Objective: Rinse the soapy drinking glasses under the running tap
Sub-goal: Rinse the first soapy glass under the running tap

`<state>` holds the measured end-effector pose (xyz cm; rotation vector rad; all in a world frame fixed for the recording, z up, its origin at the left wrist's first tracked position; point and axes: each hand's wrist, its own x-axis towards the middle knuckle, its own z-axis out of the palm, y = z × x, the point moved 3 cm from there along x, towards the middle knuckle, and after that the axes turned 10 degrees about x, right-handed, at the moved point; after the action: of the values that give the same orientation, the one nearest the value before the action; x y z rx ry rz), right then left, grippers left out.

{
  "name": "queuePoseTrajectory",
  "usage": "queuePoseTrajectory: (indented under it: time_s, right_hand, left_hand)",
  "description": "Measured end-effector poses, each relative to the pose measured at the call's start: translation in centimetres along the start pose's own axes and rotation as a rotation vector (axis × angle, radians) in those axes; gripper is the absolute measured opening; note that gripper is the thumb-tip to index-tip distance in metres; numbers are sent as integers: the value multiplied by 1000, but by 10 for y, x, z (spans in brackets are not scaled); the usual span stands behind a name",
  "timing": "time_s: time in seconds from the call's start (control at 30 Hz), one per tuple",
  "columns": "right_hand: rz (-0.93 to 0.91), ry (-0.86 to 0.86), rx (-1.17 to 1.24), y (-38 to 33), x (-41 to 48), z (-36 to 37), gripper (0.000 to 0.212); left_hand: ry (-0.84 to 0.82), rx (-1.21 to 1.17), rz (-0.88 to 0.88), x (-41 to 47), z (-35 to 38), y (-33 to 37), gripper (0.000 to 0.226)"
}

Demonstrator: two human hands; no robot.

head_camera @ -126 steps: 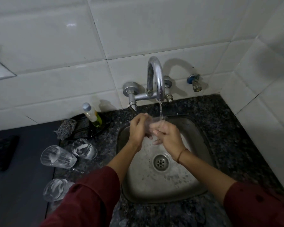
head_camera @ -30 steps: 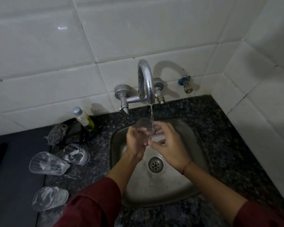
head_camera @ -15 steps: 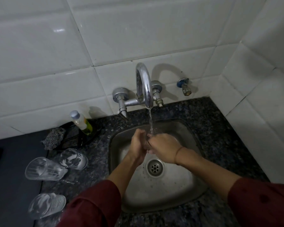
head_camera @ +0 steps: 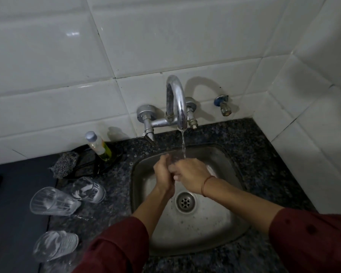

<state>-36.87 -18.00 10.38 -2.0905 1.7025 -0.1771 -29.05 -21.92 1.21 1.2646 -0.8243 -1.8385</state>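
Over sink (head_camera: 215,223), glass (head_camera: 173,157) between left hand (head_camera: 163,174) and right hand (head_camera: 191,172), axis hidden.

Shiny metal tap (head_camera: 176,103), dull metal sink (head_camera: 227,168), speckled stone table (head_camera: 250,142), glossy wall tiles (head_camera: 165,36), see-through soapy glasses (head_camera: 53,201).

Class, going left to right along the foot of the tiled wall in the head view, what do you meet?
scrubber, bottle, tap, valve
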Motion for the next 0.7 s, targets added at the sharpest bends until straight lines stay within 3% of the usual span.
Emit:
queuePoseTrajectory:
  time_s: [0.07, 0.17, 0.23, 0.33, 0.37, 0.5, 0.6, 0.7]
  right_hand:
    - [-73, -117, -94, -5, -5, 3, 21]
    - [-76, -109, -120, 4, -13, 5, 16]
    - [-1, -41, -8, 11, -9, 4, 11]
    - [75, 60, 371, 17, -6, 3, 10]
    - [46, 44, 350, 14, -7, 0, 10]
    - [-73, -9, -164, 4, -17, 8, 24]
    - [91, 89, 2, 8, -9, 6, 25]
    - [176, 83, 285, 15, -5, 0, 9]
  left_hand:
    - [-133, 41, -150, -1, -2, 2, 54]
    - [-207, 289, -282, 4, -8, 5, 36]
    - [-66, 216, -213, 4, -5, 3, 28]
    - [128, 52, -29, 8, 3, 7, 16]
    - [115, 78, -50, 9, 3, 10, 18]
    - [-218, 421, -324, 11, -5, 16, 30]
    - [-182, 266, -121, 6, 5, 18, 27]
    - [-7, 210, 42, 0, 5, 7, 30]
